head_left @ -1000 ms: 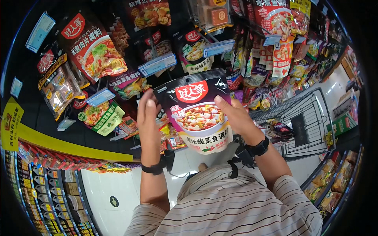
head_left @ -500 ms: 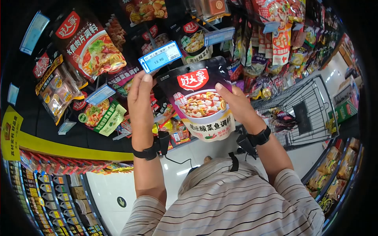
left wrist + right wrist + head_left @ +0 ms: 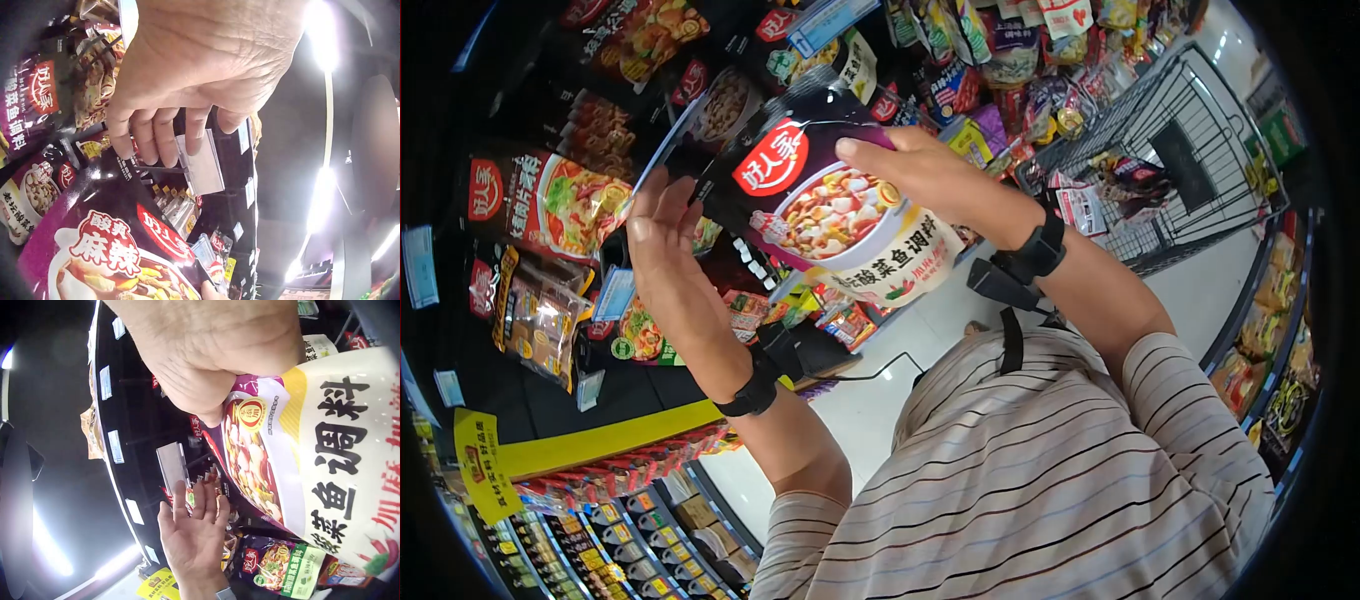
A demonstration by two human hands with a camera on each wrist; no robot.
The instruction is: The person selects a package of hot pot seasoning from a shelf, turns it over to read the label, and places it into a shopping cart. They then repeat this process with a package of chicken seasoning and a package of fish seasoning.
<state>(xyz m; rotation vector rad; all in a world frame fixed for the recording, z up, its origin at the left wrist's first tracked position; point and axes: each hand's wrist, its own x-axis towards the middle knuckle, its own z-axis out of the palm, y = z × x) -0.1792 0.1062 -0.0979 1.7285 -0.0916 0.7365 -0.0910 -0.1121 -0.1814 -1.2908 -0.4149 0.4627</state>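
Observation:
In the head view, the right hand (image 3: 950, 185) grips a black and purple food pouch (image 3: 840, 215), its thumb on the printed front and its other fingers hidden behind. The pouch is tilted. Just left of its upper edge is the left hand (image 3: 680, 270), fingers extended and slightly bent by a price tag (image 3: 668, 145) seen nearly edge-on. In the left wrist view, the left hand's (image 3: 206, 62) fingertips are by the pale tag holder (image 3: 203, 165); firm contact cannot be told. The right wrist view shows the right hand (image 3: 212, 353) on the pouch's (image 3: 325, 450) edge.
Hanging pouches (image 3: 560, 205) and price tags crowd the dark rack behind the hands. A wire shopping cart (image 3: 1190, 160) with some packets stands at the right. A yellow shelf strip (image 3: 620, 437) runs at the lower left, and more shelves (image 3: 1280, 330) stand far right.
The head view has turned. The pouch, still in the right hand, has shifted left and up and tilted. The price tag by the left hand has swung from face-on to nearly edge-on.

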